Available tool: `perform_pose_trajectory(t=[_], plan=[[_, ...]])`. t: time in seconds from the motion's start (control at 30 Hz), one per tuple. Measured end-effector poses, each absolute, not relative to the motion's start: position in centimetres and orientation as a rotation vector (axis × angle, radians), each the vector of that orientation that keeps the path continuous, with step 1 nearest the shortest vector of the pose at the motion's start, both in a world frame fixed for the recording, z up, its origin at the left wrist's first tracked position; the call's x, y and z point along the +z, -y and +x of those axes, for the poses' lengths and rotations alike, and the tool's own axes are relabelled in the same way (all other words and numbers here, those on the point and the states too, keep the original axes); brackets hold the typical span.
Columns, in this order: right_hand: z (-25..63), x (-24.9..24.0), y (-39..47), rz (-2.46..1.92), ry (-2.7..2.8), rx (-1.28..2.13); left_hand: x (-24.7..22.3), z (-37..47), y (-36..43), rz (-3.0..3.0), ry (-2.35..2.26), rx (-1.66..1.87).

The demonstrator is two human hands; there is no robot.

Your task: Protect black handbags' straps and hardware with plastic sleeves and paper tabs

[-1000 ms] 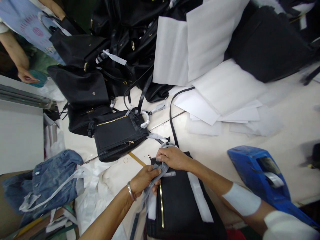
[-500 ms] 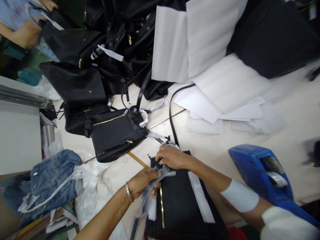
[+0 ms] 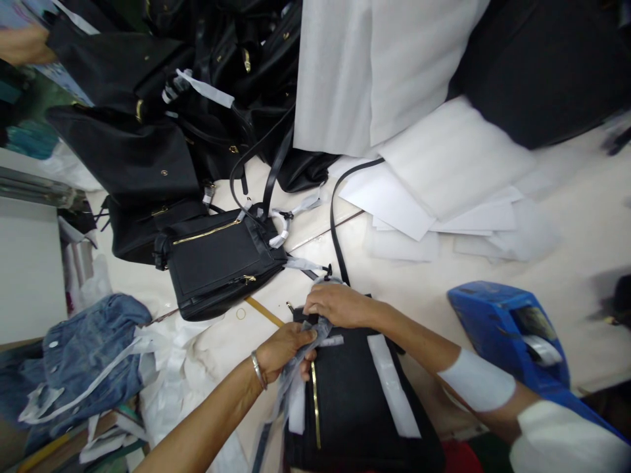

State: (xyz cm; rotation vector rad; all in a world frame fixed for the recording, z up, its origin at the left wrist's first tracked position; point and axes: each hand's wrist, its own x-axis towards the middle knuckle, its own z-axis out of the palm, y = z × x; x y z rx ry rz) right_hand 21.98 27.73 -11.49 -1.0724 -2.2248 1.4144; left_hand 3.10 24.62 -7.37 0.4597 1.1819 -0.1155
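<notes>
A black bag (image 3: 355,394) with a gold zipper (image 3: 316,404) and white strips stuck on its front lies before me at the bottom of the view. My left hand (image 3: 283,351), with a bangle at the wrist, is closed around a strap wrapped in clear film (image 3: 290,374) at the bag's upper left corner. Bent over the bag's top edge, my right hand (image 3: 338,304) has its fingers curled on the upper part of the same wrapped strap; its fingertips are partly hidden. A thin black strap (image 3: 333,223) loops up from behind my right hand.
Another black bag (image 3: 217,263) lies to the left, with more black bags (image 3: 123,157) heaped behind it. White sheets (image 3: 453,164) spread at the back right. A blue tape dispenser (image 3: 493,322) stands right; a denim garment (image 3: 93,355) lies left. Another person's arm (image 3: 24,45) shows top left.
The view has shifted slightly, so the things at left sit farther left. Both my hands stay on the wrapped strap with almost the same grip. The other person's arm has moved toward the left edge.
</notes>
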Motion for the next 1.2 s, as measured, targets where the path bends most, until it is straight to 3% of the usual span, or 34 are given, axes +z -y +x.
perform_pose_trajectory(t=[0.3, 0.8, 1.2], plan=[[25.1, -10.6, -25.3, -1.504, 2.204, 1.231, -7.0, 3.1, -24.9, 0.457, -1.168, -0.123], [25.1, -10.2, -23.1, -1.246, 2.040, 1.418, -6.3, 4.3, -25.6, 0.420, -1.243, -0.135], [23.4, -10.1, -22.9, -1.630, 1.952, 1.263, -6.0, 5.9, -25.9, 0.487, -1.240, -0.113]])
